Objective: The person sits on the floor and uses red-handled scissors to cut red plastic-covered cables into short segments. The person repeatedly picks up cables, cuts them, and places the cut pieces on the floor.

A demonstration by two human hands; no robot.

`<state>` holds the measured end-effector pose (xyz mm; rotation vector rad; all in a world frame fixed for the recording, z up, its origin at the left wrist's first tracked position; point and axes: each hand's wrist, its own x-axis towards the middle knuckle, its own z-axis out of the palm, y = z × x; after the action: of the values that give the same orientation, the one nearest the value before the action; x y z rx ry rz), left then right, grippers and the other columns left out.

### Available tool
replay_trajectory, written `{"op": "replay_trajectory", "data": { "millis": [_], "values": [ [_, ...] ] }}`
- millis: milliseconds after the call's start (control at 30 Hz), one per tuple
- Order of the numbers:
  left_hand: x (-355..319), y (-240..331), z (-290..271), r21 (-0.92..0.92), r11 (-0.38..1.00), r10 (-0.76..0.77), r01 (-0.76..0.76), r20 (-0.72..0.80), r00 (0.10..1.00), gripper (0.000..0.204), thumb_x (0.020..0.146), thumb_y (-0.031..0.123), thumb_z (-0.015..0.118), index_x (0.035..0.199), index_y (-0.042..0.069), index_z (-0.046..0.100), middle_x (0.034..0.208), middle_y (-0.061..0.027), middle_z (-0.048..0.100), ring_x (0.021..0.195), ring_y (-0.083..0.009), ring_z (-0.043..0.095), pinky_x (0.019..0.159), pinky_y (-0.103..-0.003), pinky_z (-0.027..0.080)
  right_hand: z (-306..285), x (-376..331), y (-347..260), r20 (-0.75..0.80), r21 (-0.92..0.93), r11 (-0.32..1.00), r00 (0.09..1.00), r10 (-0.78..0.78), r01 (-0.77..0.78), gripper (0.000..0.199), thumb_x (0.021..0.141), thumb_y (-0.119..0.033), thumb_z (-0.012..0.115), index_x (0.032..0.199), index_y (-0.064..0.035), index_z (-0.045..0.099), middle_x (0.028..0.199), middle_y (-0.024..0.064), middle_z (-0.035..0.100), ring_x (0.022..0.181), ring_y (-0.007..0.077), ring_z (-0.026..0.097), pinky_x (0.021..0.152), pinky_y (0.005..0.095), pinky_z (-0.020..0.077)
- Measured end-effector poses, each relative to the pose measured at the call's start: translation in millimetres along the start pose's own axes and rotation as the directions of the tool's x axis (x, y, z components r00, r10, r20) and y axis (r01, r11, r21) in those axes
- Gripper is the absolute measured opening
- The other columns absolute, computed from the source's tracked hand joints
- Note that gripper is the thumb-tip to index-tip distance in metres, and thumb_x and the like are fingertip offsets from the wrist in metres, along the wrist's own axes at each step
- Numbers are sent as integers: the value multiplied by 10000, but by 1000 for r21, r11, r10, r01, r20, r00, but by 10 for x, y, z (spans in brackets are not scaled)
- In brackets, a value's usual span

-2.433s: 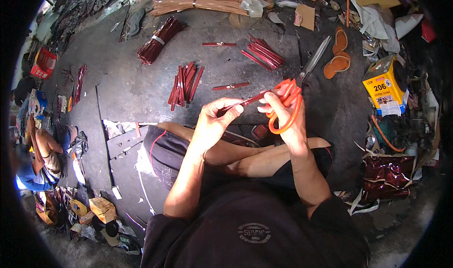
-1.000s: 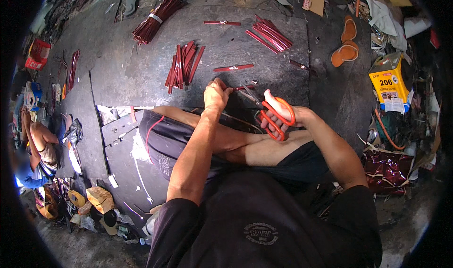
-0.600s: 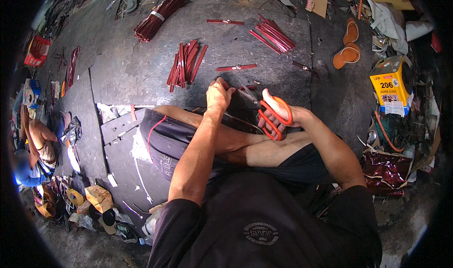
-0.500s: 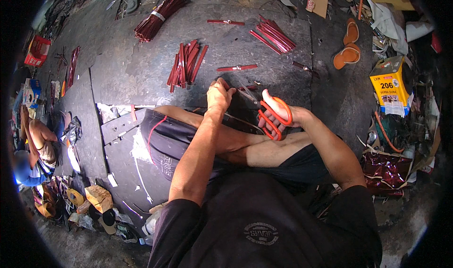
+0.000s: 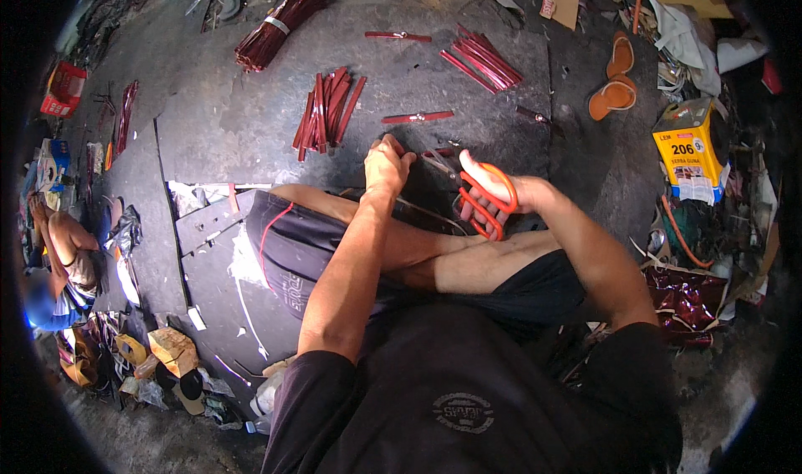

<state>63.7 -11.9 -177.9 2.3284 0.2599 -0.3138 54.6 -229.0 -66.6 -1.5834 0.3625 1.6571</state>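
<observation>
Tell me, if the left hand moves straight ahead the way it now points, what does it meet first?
Probably the single red strip lying crosswise on the dark floor just beyond the left hand; depth is unclear.

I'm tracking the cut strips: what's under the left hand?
The left hand presses a red strip on the dark floor. Its palm covers the rest.

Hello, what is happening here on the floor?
A person sits on the dark floor with legs crossed. The right hand grips orange-handled scissors, and the left hand pinches a thin red strip by the blades. Bundles of red strips lie ahead, and a second person sits far left.
</observation>
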Motion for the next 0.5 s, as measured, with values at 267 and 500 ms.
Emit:
{"op": "replay_trajectory", "data": {
  "millis": [267,500],
  "values": [
    [14,-13,44,-47,999,-4,4,-3,1000,307,729,202,792,912,28,618,949,-179,660,944,-354,640,853,-424,501,-362,87,-384,187,-100,981,965,183,-167,1345,550,-1022,184,1069,158,567,832,190,573,766,362,638,764,547,536],
    [11,-15,133,-105,991,-81,80,-9,997,247,747,187,762,907,41,645,957,-180,676,956,-355,644,864,-426,500,-396,297,-723,232,-117,939,910,343,-324,1300,625,-987,175,1152,146,530,780,123,591,701,292,623,754,524,526]
  ]
}}
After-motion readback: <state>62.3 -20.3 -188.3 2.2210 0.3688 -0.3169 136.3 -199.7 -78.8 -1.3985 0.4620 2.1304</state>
